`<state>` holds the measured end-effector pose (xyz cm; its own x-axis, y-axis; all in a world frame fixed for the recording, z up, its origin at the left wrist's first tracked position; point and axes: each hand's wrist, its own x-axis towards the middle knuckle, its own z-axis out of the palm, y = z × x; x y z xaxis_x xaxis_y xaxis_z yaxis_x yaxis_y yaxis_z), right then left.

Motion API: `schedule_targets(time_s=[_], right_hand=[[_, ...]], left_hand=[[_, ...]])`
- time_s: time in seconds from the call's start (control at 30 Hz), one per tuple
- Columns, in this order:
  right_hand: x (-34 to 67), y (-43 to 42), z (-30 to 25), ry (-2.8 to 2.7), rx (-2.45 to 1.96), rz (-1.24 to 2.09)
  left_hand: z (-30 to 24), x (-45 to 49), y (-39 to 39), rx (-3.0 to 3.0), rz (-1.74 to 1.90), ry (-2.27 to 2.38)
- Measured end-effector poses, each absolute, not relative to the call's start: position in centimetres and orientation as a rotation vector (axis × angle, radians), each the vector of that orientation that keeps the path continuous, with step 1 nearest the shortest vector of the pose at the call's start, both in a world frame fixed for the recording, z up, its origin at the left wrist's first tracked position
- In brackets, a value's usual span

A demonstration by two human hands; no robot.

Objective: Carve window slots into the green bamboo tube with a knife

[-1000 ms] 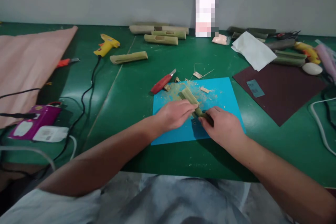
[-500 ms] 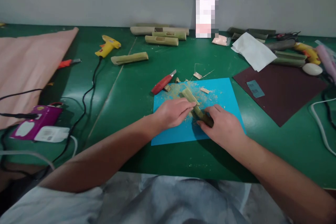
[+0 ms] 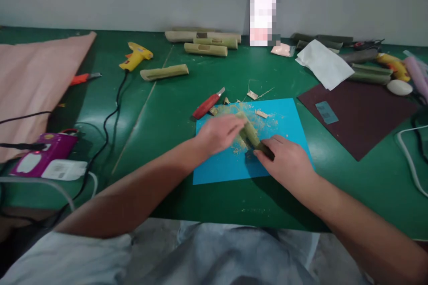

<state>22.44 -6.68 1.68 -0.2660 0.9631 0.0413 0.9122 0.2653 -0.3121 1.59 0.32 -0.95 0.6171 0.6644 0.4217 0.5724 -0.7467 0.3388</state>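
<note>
My right hand (image 3: 287,156) is wrapped round the near end of a short green bamboo piece (image 3: 251,132), which lies slantwise over a blue sheet (image 3: 214,171). At the far end of the bamboo is my left hand (image 3: 220,132), smeared by motion. Its fingers are curled together; whatever may be in them is hidden. Pale shavings and dust (image 3: 239,149) lie about the bamboo. A red-handled knife (image 3: 207,106) rests at the sheet's top left corner, beside small bamboo offcuts (image 3: 213,110).
Cut bamboo tubes (image 3: 205,49) lie at the back, with another (image 3: 164,72) to the left. A yellow glue gun (image 3: 136,57) trails its cord toward a purple power strip (image 3: 45,155). On the right are a dark brown sheet (image 3: 361,120) and white paper (image 3: 324,64).
My left hand has moved a little up along the bamboo toward its far end and become blurred. The right hand keeps its hold, with hardly any shift.
</note>
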Motion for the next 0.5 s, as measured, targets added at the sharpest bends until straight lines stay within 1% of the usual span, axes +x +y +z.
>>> schedule_targets(time_s=[0.1,0.27,0.37,0.43,0.5], right_hand=[[22.4,-6.8,1.9,-2.335,-1.771,0.296],[22.4,-7.0,2.2,-2.354,-1.836,0.243],[22.4,-7.0,2.3,-2.358,-1.887,0.27],[22.4,-6.8,2.3,-2.346,-1.895,0.306],[22.4,-6.7,2.2,-2.337,-1.88,0.321]], left_hand=[[-1.2,1.2,1.5,2.611,0.923,1.113],[-1.5,0.5,2.1,2.604,0.92,1.096],[-1.2,0.5,1.6,2.624,0.932,1.157],[-0.9,0.9,0.8,2.656,0.865,1.155],[-0.8,1.5,-0.1,2.678,0.714,1.114]])
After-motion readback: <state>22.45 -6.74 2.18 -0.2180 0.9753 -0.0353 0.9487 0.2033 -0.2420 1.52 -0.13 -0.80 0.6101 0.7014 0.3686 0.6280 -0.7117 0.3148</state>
